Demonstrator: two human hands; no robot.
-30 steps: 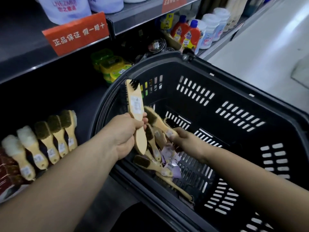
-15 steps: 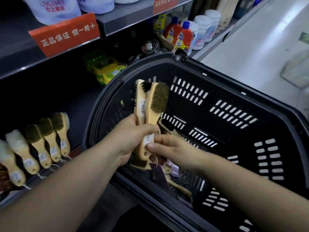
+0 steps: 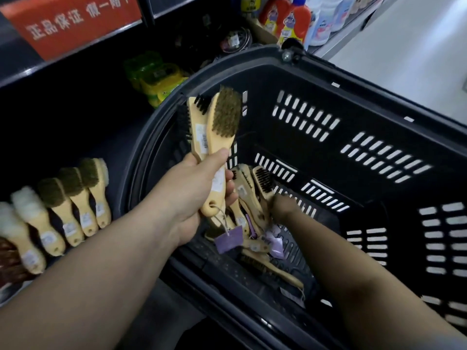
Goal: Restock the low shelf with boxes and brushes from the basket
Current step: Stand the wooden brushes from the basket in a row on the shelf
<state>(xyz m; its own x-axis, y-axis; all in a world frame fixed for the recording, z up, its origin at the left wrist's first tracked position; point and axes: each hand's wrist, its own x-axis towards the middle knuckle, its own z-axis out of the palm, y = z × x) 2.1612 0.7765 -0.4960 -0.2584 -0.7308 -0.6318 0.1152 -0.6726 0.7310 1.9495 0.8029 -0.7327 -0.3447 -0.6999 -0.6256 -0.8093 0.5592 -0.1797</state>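
My left hand (image 3: 192, 195) grips two wooden brushes by their handles above the black basket (image 3: 353, 80): a black-bristled brush (image 3: 195, 127) and a brown-bristled brush (image 3: 226, 120) with a purple tag (image 3: 228, 239) hanging from it. My right hand (image 3: 281, 205) reaches down into the basket among several loose wooden brushes (image 3: 249, 195). Its fingers are hidden, so I cannot tell whether it holds one. On the low shelf (image 3: 83, 127) to the left, a row of shelved brushes (image 3: 75, 205) lies side by side.
Green and yellow packs (image 3: 156, 77) sit deeper on the low shelf. A red sign (image 3: 73, 21) marks the upper shelf edge. Red and white bottles (image 3: 297, 20) stand beyond the basket. Pale aisle floor (image 3: 417, 51) lies at the right.
The right hand passed a brown-bristled brush to the left hand, which now holds two brushes. The right hand has gone back down into the basket.
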